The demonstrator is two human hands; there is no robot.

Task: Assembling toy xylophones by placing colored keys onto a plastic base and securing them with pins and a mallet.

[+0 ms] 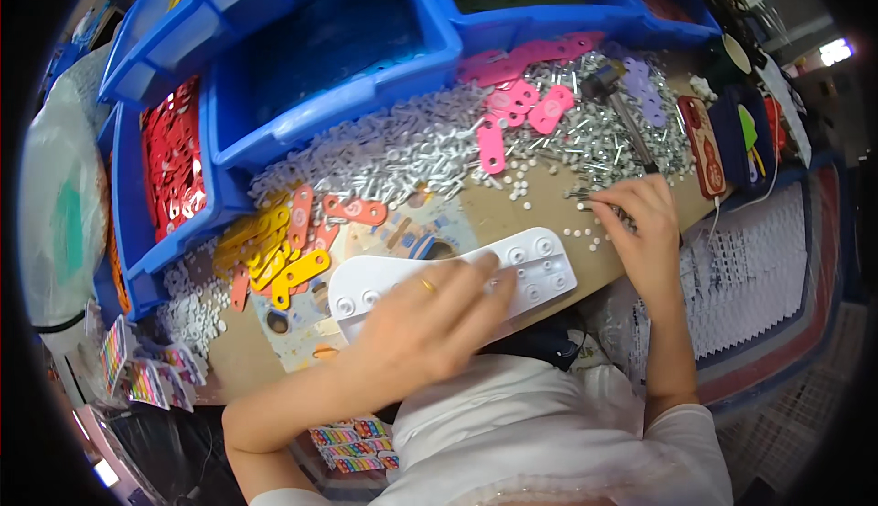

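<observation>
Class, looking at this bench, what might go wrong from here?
The white plastic piece lies near the bench edge; a bump from the left hand might tip it off.
Loose white bits near the right hand could scatter if brushed.

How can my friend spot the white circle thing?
Start at the brown table, then its near edge. There, partly behind the left hand, lies a white board. Unlike the tiny white pieces, it's long and round-cornered, with rings.

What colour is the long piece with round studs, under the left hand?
The studded piece is white; it shows best in the head view.
</observation>
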